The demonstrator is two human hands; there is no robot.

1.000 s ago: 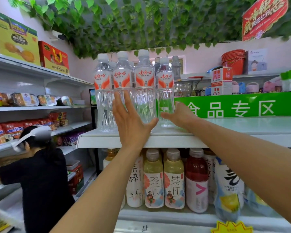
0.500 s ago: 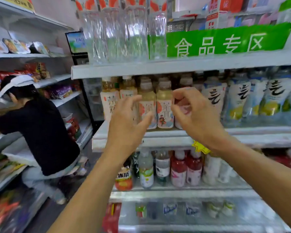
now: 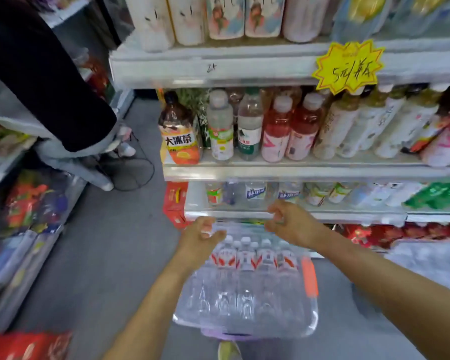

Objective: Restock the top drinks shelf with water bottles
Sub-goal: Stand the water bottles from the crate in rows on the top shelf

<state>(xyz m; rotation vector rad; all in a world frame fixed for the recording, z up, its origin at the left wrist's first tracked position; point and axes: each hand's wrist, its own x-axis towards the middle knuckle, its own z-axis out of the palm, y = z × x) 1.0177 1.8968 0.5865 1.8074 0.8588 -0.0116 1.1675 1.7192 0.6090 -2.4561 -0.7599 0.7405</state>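
A shrink-wrapped pack of water bottles (image 3: 247, 289) with white caps and red-and-white labels stands low in front of me, on something purple (image 3: 229, 333). My left hand (image 3: 203, 233) hovers over the pack's far left corner with its fingers loosely curled and nothing in them. My right hand (image 3: 289, 222) hangs over the far right side, just in front of a low shelf edge (image 3: 239, 215), also loosely curled and holding nothing. The top drinks shelf lies above the frame, out of sight.
Stocked drink shelves (image 3: 218, 68) fill the wall ahead, with a yellow price star (image 3: 348, 66). A person in black (image 3: 50, 87) bends at the left of the aisle. Snack racks (image 3: 24, 203) line the left. The grey floor (image 3: 115, 255) lies between.
My view has dropped from the top shelf's bottle row to the floor. Both hands left the shelved bottles and came down over the pack.
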